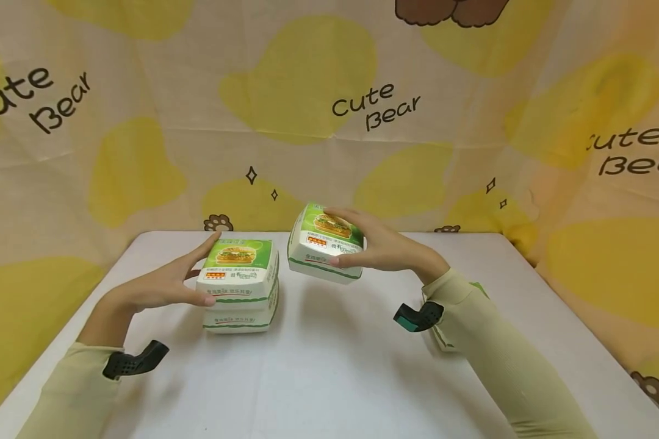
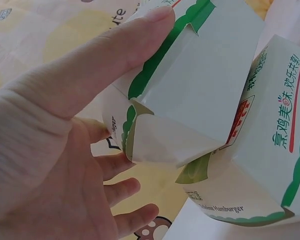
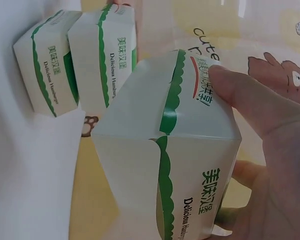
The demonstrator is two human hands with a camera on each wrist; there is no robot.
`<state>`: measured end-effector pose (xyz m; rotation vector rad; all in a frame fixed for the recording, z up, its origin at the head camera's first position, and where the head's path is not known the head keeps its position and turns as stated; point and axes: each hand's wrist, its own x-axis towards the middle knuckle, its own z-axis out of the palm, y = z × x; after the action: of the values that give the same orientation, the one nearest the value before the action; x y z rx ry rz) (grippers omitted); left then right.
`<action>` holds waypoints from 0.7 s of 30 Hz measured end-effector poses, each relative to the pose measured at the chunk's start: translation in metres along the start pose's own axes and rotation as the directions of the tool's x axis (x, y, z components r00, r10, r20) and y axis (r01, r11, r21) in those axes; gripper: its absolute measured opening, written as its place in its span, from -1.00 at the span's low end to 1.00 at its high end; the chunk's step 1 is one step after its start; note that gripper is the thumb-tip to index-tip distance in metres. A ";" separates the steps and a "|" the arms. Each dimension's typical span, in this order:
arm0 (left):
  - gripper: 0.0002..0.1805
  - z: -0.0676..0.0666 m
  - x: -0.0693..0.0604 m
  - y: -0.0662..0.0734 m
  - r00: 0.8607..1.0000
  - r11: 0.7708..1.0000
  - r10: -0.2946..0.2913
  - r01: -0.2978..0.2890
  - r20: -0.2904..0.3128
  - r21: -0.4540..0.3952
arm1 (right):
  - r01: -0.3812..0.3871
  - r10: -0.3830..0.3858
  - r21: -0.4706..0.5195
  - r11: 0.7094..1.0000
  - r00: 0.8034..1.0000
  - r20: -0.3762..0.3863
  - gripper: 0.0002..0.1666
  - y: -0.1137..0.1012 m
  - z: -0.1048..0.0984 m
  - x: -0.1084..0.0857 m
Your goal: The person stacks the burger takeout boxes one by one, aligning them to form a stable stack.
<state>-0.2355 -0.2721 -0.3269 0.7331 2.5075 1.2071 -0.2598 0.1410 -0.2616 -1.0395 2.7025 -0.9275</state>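
Note:
Two burger boxes stand stacked at the left of the table, the upper box (image 1: 237, 268) resting on the lower box (image 1: 236, 319). My left hand (image 1: 156, 283) grips the upper one, thumb on its front and fingers round the far left side; in the left wrist view the thumb presses the upper box (image 2: 205, 85) over the lower box (image 2: 270, 140). To the right of the stack, my right hand (image 1: 387, 244) holds another burger box (image 1: 324, 244) in the air, slightly tilted, thumb at its front. The right wrist view shows this held box (image 3: 175, 125) close up.
Another box (image 1: 443, 339) lies on the white table (image 1: 329, 390) at the right, mostly hidden under my right forearm. A patterned cloth (image 1: 307, 79) hangs behind and beside the table.

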 end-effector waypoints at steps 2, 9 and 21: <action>0.31 0.000 0.000 0.000 1.000 1.000 0.000 0.000 0.000 0.000 | 0.004 -0.004 0.004 1.000 1.000 0.001 0.09 -0.003 0.000 0.003; 0.31 0.000 -0.002 0.001 1.000 1.000 0.006 -0.006 0.002 0.001 | 0.020 -0.020 0.005 1.000 1.000 0.005 0.09 -0.020 0.002 0.013; 0.31 0.001 -0.002 0.006 1.000 1.000 -0.022 0.022 0.006 -0.006 | 0.069 -0.069 -0.044 0.997 0.998 0.008 0.09 -0.047 0.010 0.037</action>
<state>-0.2313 -0.2700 -0.3229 0.7052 2.4993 1.2027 -0.2580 0.0850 -0.2378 -1.1491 2.7099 -0.8770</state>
